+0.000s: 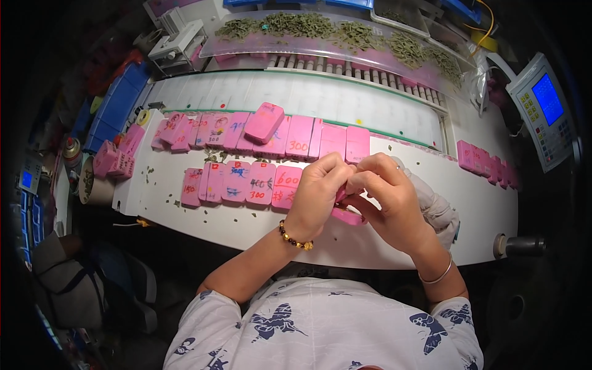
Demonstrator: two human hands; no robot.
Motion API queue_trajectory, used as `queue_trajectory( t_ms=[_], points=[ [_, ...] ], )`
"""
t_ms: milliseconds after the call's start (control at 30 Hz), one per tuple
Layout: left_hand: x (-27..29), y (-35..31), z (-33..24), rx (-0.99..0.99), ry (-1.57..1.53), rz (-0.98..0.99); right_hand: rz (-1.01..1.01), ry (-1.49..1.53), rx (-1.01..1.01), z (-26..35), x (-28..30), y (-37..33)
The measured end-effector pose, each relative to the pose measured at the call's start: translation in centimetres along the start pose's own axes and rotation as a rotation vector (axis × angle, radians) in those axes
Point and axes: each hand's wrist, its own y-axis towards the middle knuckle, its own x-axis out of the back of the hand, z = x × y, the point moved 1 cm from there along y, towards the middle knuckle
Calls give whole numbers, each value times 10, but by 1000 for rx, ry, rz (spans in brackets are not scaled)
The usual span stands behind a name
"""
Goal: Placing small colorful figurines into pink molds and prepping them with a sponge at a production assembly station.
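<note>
In front of me, both my hands meet over a small pink box (349, 216), which looks partly opened, though my fingers cover most of it. My left hand (316, 194) is closed, thumb and fingers pinched at the box's upper left. Curled round its right side is my right hand (387, 200), with thumb and forefinger bent together near the left fingertips. Just left of my left wrist stands a row of pink boxes (261, 183) with handwritten marks. A longer pink row (302, 137) runs behind it, one loose pink box (264, 123) lying on top.
A clear tray (213, 48) of dried green herb pieces spans the back, above metal rollers (345, 69). A white conveyor strip (259, 92) crosses the middle. Crumpled grey cloth (435, 206) lies by my right hand. On the right are more pink boxes (472, 158) and a display panel (542, 105).
</note>
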Motion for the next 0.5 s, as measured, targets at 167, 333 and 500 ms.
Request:
queue_trajectory(
  t_ms=[167,333,500],
  points=[
    [-1,5,-4,-19,45,66,-39,101,-11,-6,0,-5],
    [1,10,2,-52,21,33,-67,302,-177,-3,2,-4],
    [4,13,2,-36,-11,-28,-46,84,-70,-1,1,-5]
  ],
)
